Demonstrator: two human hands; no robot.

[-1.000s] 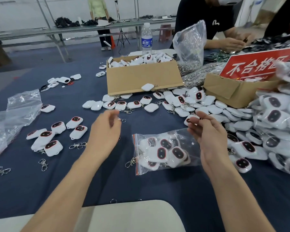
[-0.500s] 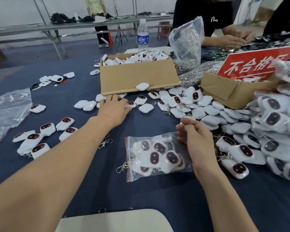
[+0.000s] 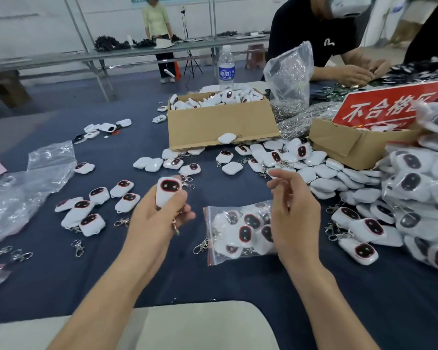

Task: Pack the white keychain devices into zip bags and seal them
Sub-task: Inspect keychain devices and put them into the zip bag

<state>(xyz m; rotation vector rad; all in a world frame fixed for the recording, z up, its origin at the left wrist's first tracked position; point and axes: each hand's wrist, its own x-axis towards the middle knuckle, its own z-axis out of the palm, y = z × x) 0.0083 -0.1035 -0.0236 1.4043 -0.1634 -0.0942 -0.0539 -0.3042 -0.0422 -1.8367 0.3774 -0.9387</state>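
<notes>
White keychain device clasped in left hand grip — right hand grip loose, empty, near zip bag.

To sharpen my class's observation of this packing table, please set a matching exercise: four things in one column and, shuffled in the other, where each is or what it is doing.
Column one:
1 left hand
2 zip bag
3 water bottle
4 red sign

Column two:
A stands upright behind the open cardboard box
B rises from the cardboard box at the right
C grips one white keychain device
D lies on the blue cloth, part filled

Pairs: 1-C, 2-D, 3-A, 4-B
</notes>
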